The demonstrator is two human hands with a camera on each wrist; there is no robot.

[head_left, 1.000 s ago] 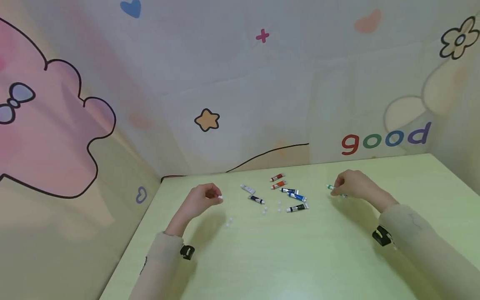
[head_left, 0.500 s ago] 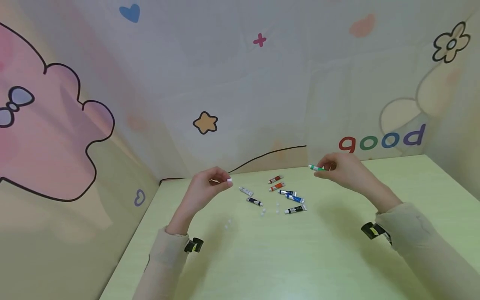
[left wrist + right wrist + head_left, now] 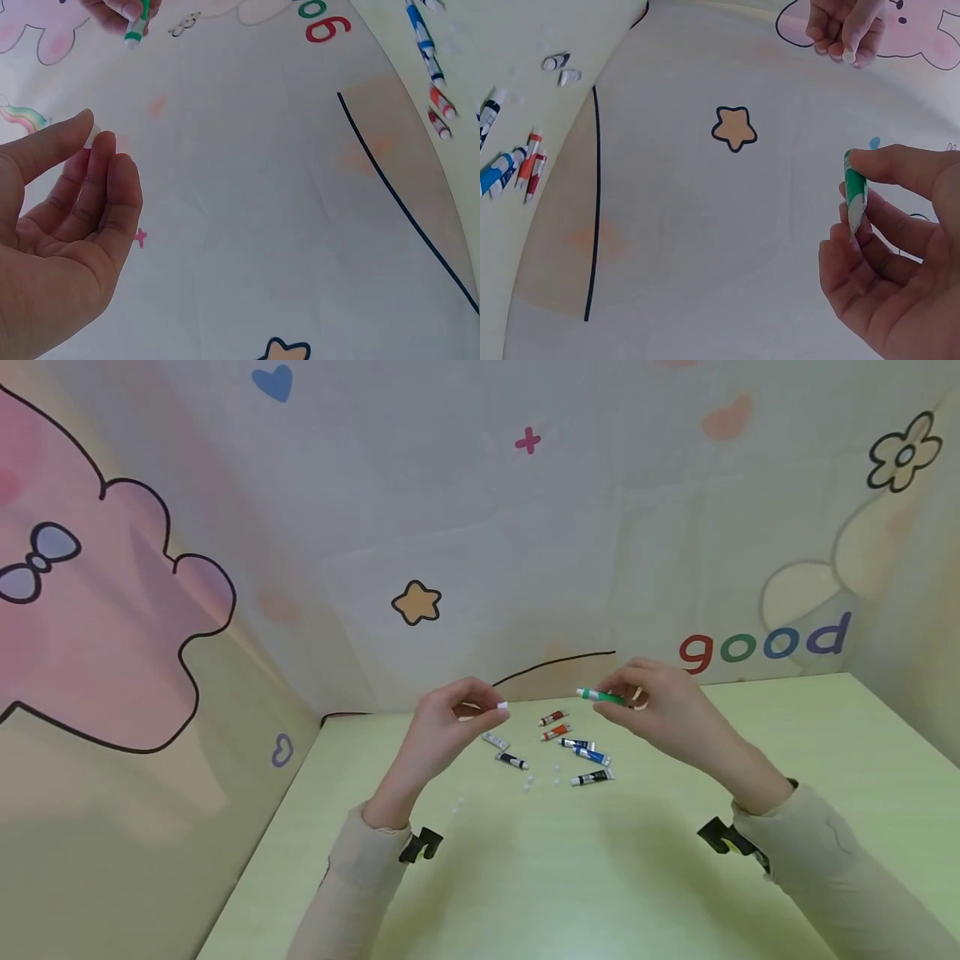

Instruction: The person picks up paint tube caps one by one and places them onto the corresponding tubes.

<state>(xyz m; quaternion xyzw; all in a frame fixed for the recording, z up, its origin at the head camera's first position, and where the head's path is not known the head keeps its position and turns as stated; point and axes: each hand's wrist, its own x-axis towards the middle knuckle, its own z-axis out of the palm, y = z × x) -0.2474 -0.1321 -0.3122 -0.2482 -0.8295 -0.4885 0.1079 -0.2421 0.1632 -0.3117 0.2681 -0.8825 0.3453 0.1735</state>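
Note:
Between thumb and fingertips my left hand (image 3: 457,722) pinches a small white cap (image 3: 502,706), raised over the table. In the left wrist view only a sliver of that cap (image 3: 92,136) shows between thumb and forefinger. My right hand (image 3: 660,706) holds a green paint tube (image 3: 602,696) by its body, the white-tipped end pointing left toward the cap. The right wrist view has this green tube (image 3: 855,191) between thumb and fingers, its flat end downward. Both hands are at about the same height, a short gap apart.
Behind and below the hands, several paint tubes lie on the table (image 3: 555,877): red (image 3: 553,717), orange (image 3: 557,732), blue (image 3: 592,755), black (image 3: 592,777), dark (image 3: 512,761) and white (image 3: 495,741). Several small white caps (image 3: 529,782) lie in front of them. A printed cloth (image 3: 480,527) hangs behind.
My right hand has lifted the green tube off the table and brought it left. My left hand has risen and moved right with the white cap, so the two are closer.

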